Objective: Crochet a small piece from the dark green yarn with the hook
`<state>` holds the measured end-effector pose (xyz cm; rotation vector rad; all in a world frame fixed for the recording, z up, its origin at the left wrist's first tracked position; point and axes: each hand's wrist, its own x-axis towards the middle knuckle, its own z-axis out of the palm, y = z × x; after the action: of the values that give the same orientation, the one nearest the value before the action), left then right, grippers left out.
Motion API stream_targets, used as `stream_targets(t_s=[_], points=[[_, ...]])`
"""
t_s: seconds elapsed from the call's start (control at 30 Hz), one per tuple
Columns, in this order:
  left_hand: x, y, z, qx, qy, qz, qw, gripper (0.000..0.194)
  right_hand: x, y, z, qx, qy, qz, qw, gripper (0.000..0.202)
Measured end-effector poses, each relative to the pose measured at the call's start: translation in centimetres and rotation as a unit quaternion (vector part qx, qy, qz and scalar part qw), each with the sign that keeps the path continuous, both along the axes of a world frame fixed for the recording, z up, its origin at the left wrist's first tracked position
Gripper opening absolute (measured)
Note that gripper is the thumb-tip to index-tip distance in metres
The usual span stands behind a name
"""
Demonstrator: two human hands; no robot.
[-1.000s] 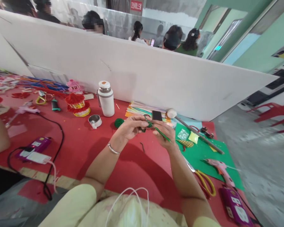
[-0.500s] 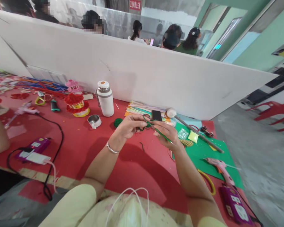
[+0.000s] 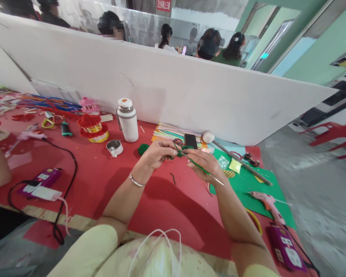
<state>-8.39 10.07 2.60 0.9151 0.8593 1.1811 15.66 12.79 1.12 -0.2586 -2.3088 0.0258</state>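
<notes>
Farther out past the right wrist than in the earlier frame, in the head view, juts the slim green-and-silver rod tool (image 3: pixel 203 169), pinched in the curled right hand (image 3: pixel 205 161). Both forearms reach forward over the red desk (image 3: pixel 173 207); the left hand (image 3: pixel 158 154) pinches dark green woolly yarn (image 3: pixel 180 153) between the two hands' fingertips.

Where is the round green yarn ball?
In the head view, the round green yarn ball lies left of centre on the red tabletop, between the left hand and the small, metal-lined white cup.
</notes>
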Motion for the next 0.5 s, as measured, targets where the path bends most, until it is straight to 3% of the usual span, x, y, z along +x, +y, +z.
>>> stream_targets(t_s=[0.33, 0.5], points=[[0.2, 0.1, -0.3, -0.006, 0.008, -0.016, 1.0, 0.014, 0.6, -0.7, 1.5, -0.028, -0.024, 0.035, 0.999, 0.034], [0.1, 0.1, -0.4, -0.007, 0.022, -0.015, 1.0, 0.016, 0.7, -1.1, 1.6, 0.003, -0.043, -0.003, 0.999, 0.034]])
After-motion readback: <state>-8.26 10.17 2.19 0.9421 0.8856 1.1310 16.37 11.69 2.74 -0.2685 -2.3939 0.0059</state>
